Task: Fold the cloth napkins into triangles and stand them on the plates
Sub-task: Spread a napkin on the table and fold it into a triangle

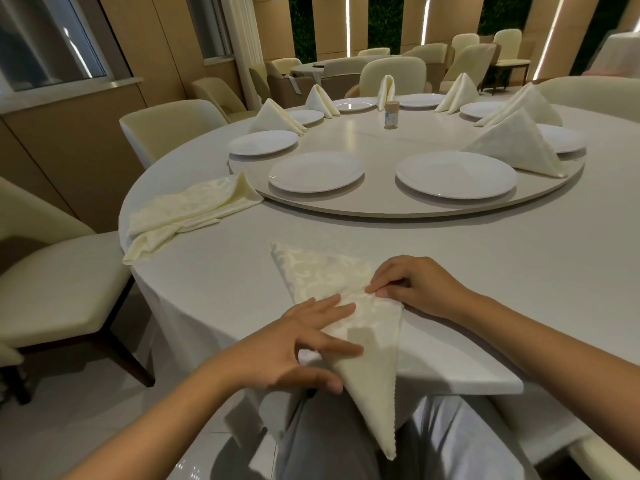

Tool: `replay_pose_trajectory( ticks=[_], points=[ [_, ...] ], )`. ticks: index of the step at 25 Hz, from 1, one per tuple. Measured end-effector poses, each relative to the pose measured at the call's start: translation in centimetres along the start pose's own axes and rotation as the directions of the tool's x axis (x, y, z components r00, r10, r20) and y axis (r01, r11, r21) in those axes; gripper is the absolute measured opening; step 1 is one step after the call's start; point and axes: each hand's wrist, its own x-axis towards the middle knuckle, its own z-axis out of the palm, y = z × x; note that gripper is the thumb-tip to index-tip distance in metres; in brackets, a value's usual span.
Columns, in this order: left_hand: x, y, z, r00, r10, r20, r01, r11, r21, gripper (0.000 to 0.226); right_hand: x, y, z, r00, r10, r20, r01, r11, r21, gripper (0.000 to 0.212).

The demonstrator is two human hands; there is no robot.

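Head view: six folded napkins (pixel 516 143) are seen standing by the plates (pixel 456 174), unfolded ones (pixel 187 209) remain on the tabletop (pixel 485 271), and one napkin (pixel 367 327) at its near edge is pinched by the left hand (pixel 294 348) and right hand (pixel 412 285).

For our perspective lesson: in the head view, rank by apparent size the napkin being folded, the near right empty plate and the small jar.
1. Napkin being folded
2. Near right empty plate
3. Small jar
Nearness inflates the napkin.
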Motion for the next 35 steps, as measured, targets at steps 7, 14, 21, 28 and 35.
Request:
replay_pose_trajectory(
  ticks=[7, 14, 21, 28, 35],
  points=[
    [0.0, -0.9, 1.5, 0.991, 0.069, -0.119, -0.064, 0.997, 0.044, 0.044, 0.8, -0.6, -0.7, 0.999, -0.038, 0.039, 0.049, 0.94, -0.339, 0.012],
    [-0.1, -0.7, 1.6, 0.99, 0.012, -0.141, -0.019, 0.999, -0.047, 0.036, 1.8, -1.4, -1.2, 0.987, 0.008, 0.16, 0.046, 0.942, -0.333, 0.006],
    [-0.2, -0.5, 1.4, 0.972, -0.033, -0.232, -0.007, 0.986, -0.169, 0.029, 2.1, -0.5, -0.5, 0.997, -0.044, 0.06, 0.065, 0.908, -0.413, 0.013],
    [0.0, -0.2, 1.9, 0.957, -0.114, -0.265, 0.096, 0.992, -0.081, 0.039, 1.7, 0.5, -0.7, 0.998, 0.059, -0.012, -0.059, 0.995, -0.074, 0.019],
    [0.1, 0.5, 1.4, 0.87, -0.307, -0.386, 0.106, 0.881, -0.462, 0.038, 0.9, 2.0, -1.8, 0.998, 0.055, -0.011, -0.056, 0.996, -0.069, 0.009]
  ],
)
